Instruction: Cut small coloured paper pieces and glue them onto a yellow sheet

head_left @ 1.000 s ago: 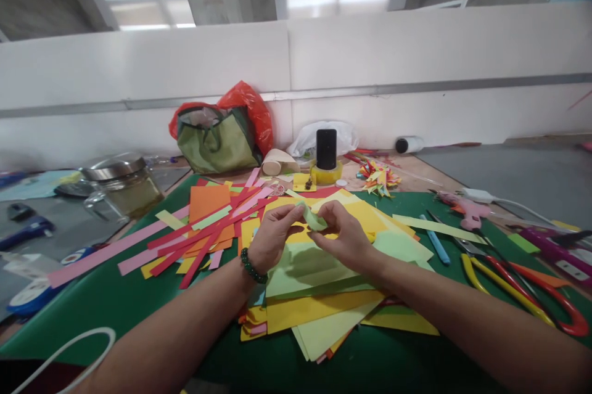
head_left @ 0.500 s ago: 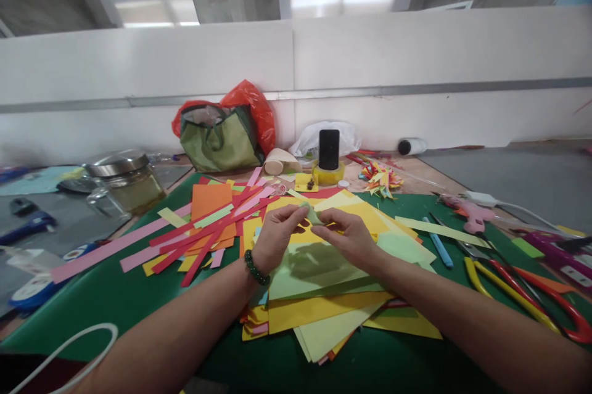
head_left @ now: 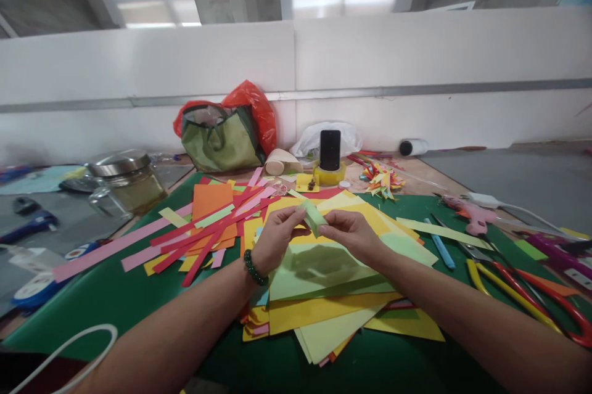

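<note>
Above the paper pile [head_left: 309,283], the left hand [head_left: 276,232] and right hand [head_left: 355,235] are clamping fingers on opposite sides of a green paper piece [head_left: 314,217], which is probably feeling light, creasing easily and needing gentle edge pinches.

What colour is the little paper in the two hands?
The little paper is light green, seen best in the head view.
</note>
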The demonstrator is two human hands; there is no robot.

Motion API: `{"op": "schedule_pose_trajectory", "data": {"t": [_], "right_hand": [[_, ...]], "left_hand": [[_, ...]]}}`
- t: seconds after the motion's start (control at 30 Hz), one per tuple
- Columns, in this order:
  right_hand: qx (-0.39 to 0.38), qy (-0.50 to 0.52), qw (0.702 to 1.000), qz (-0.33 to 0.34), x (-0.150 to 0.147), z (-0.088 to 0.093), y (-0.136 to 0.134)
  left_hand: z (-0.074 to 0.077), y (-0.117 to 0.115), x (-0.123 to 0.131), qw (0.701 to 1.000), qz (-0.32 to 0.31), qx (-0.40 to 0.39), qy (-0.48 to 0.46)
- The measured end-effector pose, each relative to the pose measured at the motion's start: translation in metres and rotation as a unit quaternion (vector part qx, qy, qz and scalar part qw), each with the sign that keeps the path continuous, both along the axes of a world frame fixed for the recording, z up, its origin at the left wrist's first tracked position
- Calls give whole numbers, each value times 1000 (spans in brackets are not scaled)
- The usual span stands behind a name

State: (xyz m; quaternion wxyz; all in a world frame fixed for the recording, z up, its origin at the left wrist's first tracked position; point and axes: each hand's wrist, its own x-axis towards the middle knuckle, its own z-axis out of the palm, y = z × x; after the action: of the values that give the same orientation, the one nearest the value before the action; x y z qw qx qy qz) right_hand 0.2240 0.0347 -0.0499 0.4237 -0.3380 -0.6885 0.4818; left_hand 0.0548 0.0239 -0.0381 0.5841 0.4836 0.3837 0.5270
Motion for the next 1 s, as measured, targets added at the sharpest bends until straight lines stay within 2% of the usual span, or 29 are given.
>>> {"op": "schedule_pose_trajectory", "data": {"t": [0.1,0.27,0.43,0.63,0.77,0.83,0.9,1.0], "right_hand": [[4,13,1000,19,2,4,-2],[9,44,999,-5,7,12,-7],[26,48,998,-24,6,7,-4],[83,-11,995,-61,1,2,-3],[129,-8,990,-50,7,7,-5],[84,17,995,-47,8,8,-3],[-2,50,997,-56,7,7,0],[-135,60,988,-45,2,4,3]], "left_hand": [[0,1,-1,999,18,13,31],[1,2,-2,994,60,50,80],[3,2,-1,988,72,75,113],[1,6,-3,992,64,47,96],[2,14,-11,990,109,35,85],[3,15,-12,983,136,73,101],[3,12,-11,972,148,129,126],[3,3,-4,970,128,158,136]]}}
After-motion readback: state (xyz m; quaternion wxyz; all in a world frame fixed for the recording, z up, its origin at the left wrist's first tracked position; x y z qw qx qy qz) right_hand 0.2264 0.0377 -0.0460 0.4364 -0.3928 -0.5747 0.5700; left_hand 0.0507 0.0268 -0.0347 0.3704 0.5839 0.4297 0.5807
